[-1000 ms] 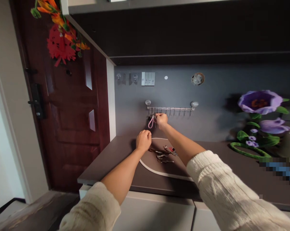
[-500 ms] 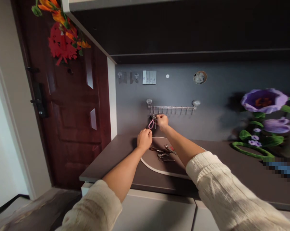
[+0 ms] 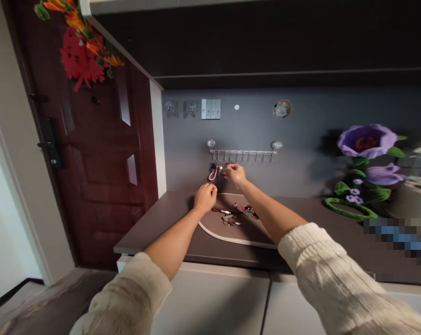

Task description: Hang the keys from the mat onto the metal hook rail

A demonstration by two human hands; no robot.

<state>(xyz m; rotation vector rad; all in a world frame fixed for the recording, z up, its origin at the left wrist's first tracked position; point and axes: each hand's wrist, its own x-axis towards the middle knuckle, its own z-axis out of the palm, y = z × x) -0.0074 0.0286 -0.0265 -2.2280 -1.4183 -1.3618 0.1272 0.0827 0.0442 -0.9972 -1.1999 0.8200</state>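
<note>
A set of keys with a pink loop strap and a small black piece hangs at the left end of a clear hook rail on the grey wall. Just right of these keys is my right hand, its thumb and fingers bent and slightly apart, with nothing visible between them. My left hand is lower, below the pink strap, with fingers curled in; whether anything is inside is hidden. More keys lie in a loose pile on a brown mat with a pale rim, beneath my hands.
Purple flowers with a green looped base stand on the dark counter at right, beside a lamp-like object. An overhanging cabinet is above. Small hooks and grey labelled strips are on the wall. A dark red door is at left.
My right hand has moved slightly away from the hanging keys, and its fingers have loosened off the ring. My left hand keeps its place below. The view has shifted a little.
</note>
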